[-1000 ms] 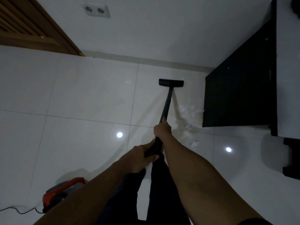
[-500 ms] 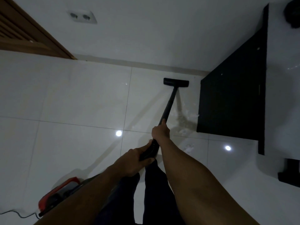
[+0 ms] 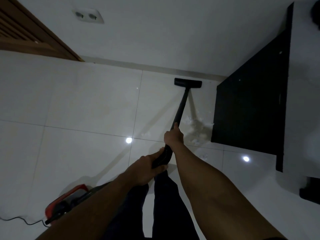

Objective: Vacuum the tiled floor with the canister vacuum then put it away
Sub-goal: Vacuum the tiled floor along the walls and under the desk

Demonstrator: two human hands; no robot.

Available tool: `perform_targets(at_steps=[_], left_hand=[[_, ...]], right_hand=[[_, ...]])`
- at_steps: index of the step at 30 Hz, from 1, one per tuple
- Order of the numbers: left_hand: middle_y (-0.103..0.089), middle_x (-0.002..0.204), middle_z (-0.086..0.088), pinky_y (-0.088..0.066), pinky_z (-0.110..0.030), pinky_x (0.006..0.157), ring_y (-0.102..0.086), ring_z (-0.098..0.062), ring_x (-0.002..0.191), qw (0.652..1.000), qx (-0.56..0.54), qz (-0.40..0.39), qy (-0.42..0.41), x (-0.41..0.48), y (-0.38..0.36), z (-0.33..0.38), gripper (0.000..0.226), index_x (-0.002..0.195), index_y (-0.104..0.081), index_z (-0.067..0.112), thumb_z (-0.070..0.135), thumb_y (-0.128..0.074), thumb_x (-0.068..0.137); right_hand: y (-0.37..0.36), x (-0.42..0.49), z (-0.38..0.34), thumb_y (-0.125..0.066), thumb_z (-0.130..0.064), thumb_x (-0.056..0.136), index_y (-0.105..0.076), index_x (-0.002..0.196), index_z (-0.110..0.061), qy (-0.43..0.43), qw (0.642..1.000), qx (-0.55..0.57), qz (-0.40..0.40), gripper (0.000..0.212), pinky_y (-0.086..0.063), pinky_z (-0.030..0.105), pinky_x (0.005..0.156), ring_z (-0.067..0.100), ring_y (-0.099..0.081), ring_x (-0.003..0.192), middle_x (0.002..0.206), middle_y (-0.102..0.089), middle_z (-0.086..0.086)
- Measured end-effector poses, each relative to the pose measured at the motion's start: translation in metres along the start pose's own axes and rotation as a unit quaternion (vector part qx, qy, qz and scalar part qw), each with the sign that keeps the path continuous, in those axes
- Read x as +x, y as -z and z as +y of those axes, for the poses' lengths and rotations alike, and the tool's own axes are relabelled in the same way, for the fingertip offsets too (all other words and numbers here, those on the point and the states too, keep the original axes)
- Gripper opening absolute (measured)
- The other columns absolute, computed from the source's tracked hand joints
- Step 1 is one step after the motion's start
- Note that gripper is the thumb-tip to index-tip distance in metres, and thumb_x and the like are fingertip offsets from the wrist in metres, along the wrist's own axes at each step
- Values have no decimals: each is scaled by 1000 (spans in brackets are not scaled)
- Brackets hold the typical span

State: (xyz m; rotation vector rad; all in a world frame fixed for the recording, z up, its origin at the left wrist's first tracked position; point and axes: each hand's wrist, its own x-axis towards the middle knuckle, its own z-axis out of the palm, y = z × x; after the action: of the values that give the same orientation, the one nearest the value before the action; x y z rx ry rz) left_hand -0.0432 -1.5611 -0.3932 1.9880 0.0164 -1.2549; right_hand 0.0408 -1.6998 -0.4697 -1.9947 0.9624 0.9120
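Head-worn view down a person's two bare arms to a glossy white tiled floor (image 3: pixel 78 101). The right hand (image 3: pixel 173 135) was curled round the black wand (image 3: pixel 181 106) partway down. The left hand (image 3: pixel 147 168) gripped the ribbed handle (image 3: pixel 162 157) just behind it, nearer the body. The floor head (image 3: pixel 188 82) lay flat on the tile at the far end, close to the foot of a white wall with a double socket (image 3: pixel 88 15). Over the last second it had slid further from the person toward that wall, the arms stretching with it. White scraps (image 3: pixel 199 125) (paper or fluff, too blurred to tell) remained right of the wand, against the foot of a black cabinet (image 3: pixel 251 110). The red canister vacuum (image 3: pixel 69 201) sat near left, partly behind the left forearm, its cord (image 3: pixel 20 220) trailing off left. The stroke seemed to have passed beside the scraps, so vacuuming looked unfinished and putting away still some way off.
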Motion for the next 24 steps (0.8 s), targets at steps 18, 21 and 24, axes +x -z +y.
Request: perform_targets(at_steps=[18, 21, 24], left_hand=[[-55, 82, 15, -40, -8, 49, -54, 5, 50, 998, 27, 62, -20, -59, 9, 1, 69, 157, -16, 36, 39, -55, 100], [-54, 76, 17, -41, -9, 47, -53, 9, 46, 997, 18, 63, -40, -85, -7, -11, 68, 157, -18, 34, 38, -56, 100], [-57, 76, 16, -42, -10, 50, -55, 9, 48, 996, 25, 57, -65, -113, -28, -32, 68, 157, -19, 33, 38, -56, 100]], right_hand=[[-24, -46, -15, -48, -12, 97, -14, 159, -27, 39, 999, 4, -31, 72, -49, 29, 74, 29, -60, 112, 140, -51, 12], [-35, -65, 4, -48, -13, 96, -15, 159, -28, 50, 998, 18, -20, 73, -53, 31, 81, 29, -60, 112, 140, -51, 12], [-51, -91, 30, -50, -13, 96, -15, 159, -27, 68, 997, 33, -3, 74, -53, 32, 87, 28, -59, 115, 143, -50, 10]])
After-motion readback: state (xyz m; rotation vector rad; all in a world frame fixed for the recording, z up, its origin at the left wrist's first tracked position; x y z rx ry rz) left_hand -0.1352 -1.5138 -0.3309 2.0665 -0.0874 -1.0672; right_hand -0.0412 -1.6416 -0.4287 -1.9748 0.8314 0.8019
